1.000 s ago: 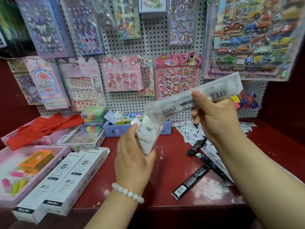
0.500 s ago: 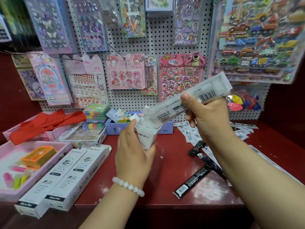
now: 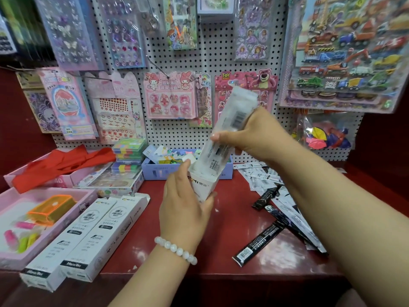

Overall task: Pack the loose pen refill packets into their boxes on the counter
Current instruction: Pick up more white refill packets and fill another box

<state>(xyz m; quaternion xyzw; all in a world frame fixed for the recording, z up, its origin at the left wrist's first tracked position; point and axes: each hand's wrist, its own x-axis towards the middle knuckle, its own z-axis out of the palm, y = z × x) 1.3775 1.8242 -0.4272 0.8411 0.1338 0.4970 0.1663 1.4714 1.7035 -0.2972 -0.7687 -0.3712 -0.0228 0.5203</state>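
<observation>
My left hand (image 3: 183, 209) grips a white refill box (image 3: 202, 187) held upright above the red counter (image 3: 221, 251), its open end up. My right hand (image 3: 252, 134) pinches a bundle of clear refill packets (image 3: 228, 131) with a barcode, tilted steeply, its lower end inside the box mouth. Two more white refill boxes (image 3: 88, 238) lie side by side at the left front of the counter. Loose black refill packets (image 3: 259, 245) and white refill packets (image 3: 261, 176) lie scattered on the right, partly behind my right forearm.
A pink tray (image 3: 8, 260) with an orange case sits at far left. A lilac bin of small items (image 3: 159, 172) stands at the back against the pegboard (image 3: 217, 63) hung with sticker sheets. Colourful flat cases (image 3: 128, 151) are stacked behind the boxes.
The packet bundle swung from nearly level to steeply upright, and its lower end went into the box mouth. My right hand moved left and down toward the box.
</observation>
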